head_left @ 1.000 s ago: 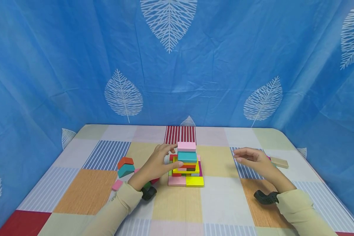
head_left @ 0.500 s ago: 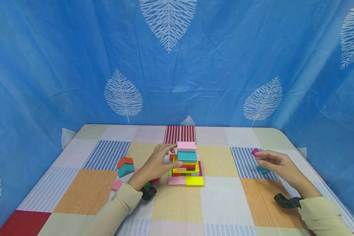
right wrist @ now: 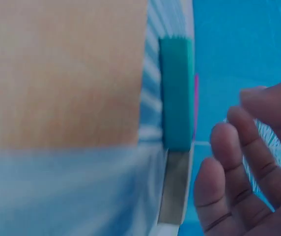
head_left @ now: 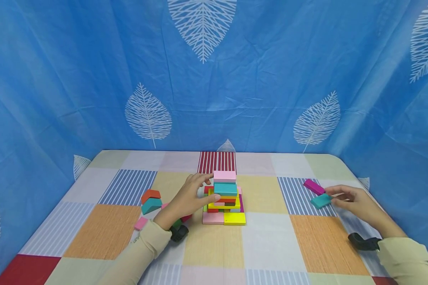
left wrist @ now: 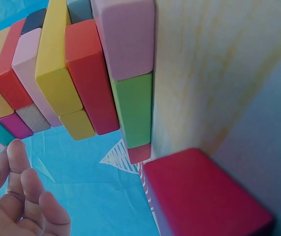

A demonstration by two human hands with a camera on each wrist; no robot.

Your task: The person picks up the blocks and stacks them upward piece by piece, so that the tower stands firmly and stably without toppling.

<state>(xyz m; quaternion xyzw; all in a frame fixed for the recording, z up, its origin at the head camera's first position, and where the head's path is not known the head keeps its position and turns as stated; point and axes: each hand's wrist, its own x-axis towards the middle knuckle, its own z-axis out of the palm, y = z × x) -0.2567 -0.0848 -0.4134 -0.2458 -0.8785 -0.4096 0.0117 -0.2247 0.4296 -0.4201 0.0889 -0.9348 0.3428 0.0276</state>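
Note:
A stepped tower of coloured blocks stands mid-table, a pink block (head_left: 224, 176) on top and a teal block (head_left: 225, 189) just below. My left hand (head_left: 196, 194) is at the tower's left side, its fingers reaching behind and the thumb near the front; in the left wrist view its fingertips lie close to the upper blocks. On the right lie a magenta block (head_left: 314, 187) and a teal block (head_left: 321, 201). My right hand (head_left: 353, 202) hovers beside them with loosely bent fingers, holding nothing. In the right wrist view, a wooden block (right wrist: 175, 187) lies past the teal one.
Left of the tower are an orange block (head_left: 151, 194) resting on a teal block (head_left: 151, 206), a small pink block (head_left: 140, 223) and a green block (head_left: 177, 224) partly behind my left wrist. A red block (left wrist: 204, 191) looms close in the left wrist view.
My right hand has moved rightward, away from the tower, uncovering the magenta and teal blocks while now covering the wooden one in the head view. My left hand has stayed beside the tower.

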